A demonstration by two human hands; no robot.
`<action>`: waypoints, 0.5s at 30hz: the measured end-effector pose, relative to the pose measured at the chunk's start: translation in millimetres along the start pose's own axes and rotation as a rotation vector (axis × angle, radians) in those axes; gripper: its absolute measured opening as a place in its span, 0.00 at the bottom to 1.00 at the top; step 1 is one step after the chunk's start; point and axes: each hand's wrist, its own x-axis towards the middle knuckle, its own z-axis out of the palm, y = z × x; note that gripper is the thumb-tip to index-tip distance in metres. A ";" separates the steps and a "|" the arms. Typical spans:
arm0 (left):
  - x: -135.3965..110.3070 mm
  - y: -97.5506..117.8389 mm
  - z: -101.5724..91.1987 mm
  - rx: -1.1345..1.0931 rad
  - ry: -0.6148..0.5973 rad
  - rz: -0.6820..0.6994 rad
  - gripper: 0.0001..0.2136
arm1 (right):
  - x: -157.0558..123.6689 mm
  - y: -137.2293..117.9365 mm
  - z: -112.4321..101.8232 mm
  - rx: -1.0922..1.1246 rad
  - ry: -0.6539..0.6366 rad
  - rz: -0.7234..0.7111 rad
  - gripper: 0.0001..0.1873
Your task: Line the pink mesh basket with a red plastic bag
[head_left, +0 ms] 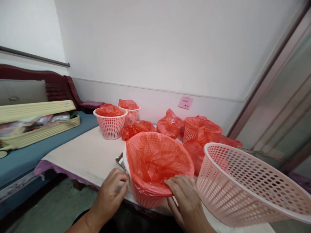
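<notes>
A pink perforated plastic basket (pixel 147 198) stands in front of me at the table's near edge, lined with a thin red plastic bag (pixel 157 158). The bag folds out over most of the rim; on the left a strip of pale rim shows. My right hand (pixel 186 199) grips the near right rim, fingers over the folded bag and thumb outside. Beside the basket's left wall is my left hand (pixel 113 189), fingers curled in toward the thumb; whether it pinches anything is hidden. An unlined pink basket (pixel 243 187) tilts at the right.
Toward the wall stand pink baskets with red bags, two at left (pixel 110 127) and one at right (pixel 190 134). Crumpled red bags (pixel 170 124) lie between them. A pink note (pixel 185 103) is on the wall. A yellow case (pixel 40 129) sits on the blue bed (pixel 89 119).
</notes>
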 end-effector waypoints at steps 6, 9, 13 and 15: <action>42.0 5.6 -21.4 -0.241 0.007 -0.606 0.15 | 3.2 -4.1 -1.5 -0.005 -0.001 0.022 0.16; 62.2 3.2 -23.8 -0.225 -0.098 -0.622 0.17 | 4.0 -7.3 -1.5 -0.003 0.005 0.036 0.16; 74.6 -5.4 -19.7 -0.180 -0.150 -0.703 0.19 | 3.1 -10.6 -0.2 0.018 0.004 0.043 0.16; 77.2 -6.8 -18.0 -0.215 -0.153 -0.738 0.18 | 2.6 -11.5 0.3 0.035 0.005 0.051 0.16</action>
